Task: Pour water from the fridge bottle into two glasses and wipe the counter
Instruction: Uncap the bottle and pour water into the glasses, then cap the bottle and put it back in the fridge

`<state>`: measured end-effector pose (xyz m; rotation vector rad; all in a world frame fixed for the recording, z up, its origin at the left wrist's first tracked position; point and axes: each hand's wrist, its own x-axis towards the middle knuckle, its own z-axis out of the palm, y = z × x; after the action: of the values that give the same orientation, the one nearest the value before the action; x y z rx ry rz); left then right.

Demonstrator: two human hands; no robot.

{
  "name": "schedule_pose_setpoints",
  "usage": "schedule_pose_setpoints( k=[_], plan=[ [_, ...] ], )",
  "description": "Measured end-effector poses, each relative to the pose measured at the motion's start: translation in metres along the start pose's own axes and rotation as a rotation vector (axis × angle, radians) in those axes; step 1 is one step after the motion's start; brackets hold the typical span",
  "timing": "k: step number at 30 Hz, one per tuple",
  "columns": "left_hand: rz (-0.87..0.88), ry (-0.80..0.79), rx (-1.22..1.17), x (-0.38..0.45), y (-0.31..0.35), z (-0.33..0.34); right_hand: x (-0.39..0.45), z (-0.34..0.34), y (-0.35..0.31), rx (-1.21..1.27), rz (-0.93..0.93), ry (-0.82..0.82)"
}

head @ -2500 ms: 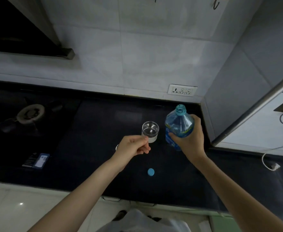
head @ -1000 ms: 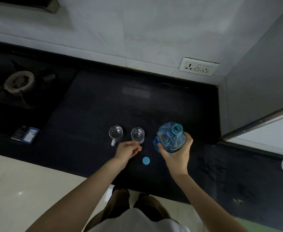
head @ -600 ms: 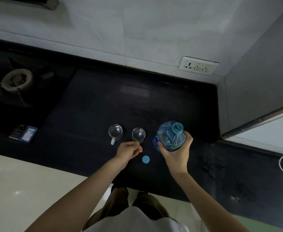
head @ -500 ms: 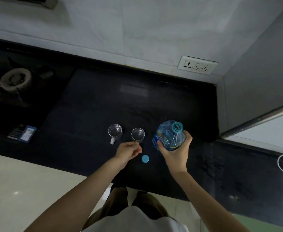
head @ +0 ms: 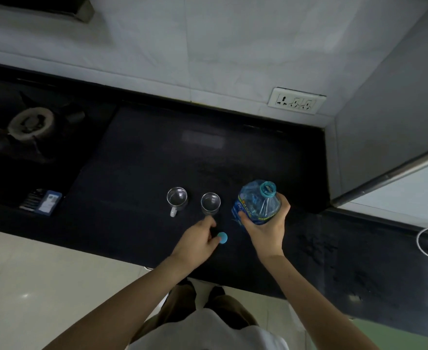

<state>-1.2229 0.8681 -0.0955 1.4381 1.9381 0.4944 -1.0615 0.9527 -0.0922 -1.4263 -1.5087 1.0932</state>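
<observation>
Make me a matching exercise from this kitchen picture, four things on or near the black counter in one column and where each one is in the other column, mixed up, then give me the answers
Things:
1. water bottle
2. blue cap
3. handled glass mug
4. wall socket

Places:
A. on the white tiles above the counter's back edge
B. flat on the counter, at the left hand's fingertips
C. in the right hand's grip, uncapped
D. standing left of the plain glass

Pairs: 1-C, 2-B, 3-D, 4-A
</observation>
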Motion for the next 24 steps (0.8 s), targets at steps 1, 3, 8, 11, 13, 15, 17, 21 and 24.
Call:
schedule_pose_setpoints(
  k=[1,3,8,11,13,15,17,21,24],
  plan=[
    [0.065,-0.032,0.074,-0.001,0.002,0.003,0.0,0.0,0.0,0.011,0.009,0.001],
    [0.181,-0.083,0.229,0.0,0.003,0.013,-0.001,0.0,-0.001,0.016,0.018,0.003],
    [0.32,-0.136,0.57,0.009,0.001,0.033,-0.002,-0.003,-0.002,0.006,0.02,0.003],
    [0.313,-0.147,0.664,0.013,0.002,0.04,-0.001,-0.004,-0.001,-0.019,0.001,0.001],
    [0.304,-0.17,0.684,0.016,-0.001,0.043,-0.001,-0.005,0.0,-0.035,-0.007,0.0],
    [0.314,-0.175,0.673,0.017,-0.001,0.045,0.0,-0.006,0.0,-0.043,-0.006,-0.004],
    [0.329,-0.152,0.609,0.015,-0.003,0.045,0.0,-0.007,0.0,-0.05,-0.012,-0.009],
    [0.338,-0.071,0.281,0.008,0.008,0.026,-0.001,-0.009,-0.001,-0.054,-0.019,-0.022],
    [0.405,0.09,0.166,0.004,0.028,-0.003,-0.001,-0.01,-0.002,-0.056,-0.025,-0.024]
  ],
)
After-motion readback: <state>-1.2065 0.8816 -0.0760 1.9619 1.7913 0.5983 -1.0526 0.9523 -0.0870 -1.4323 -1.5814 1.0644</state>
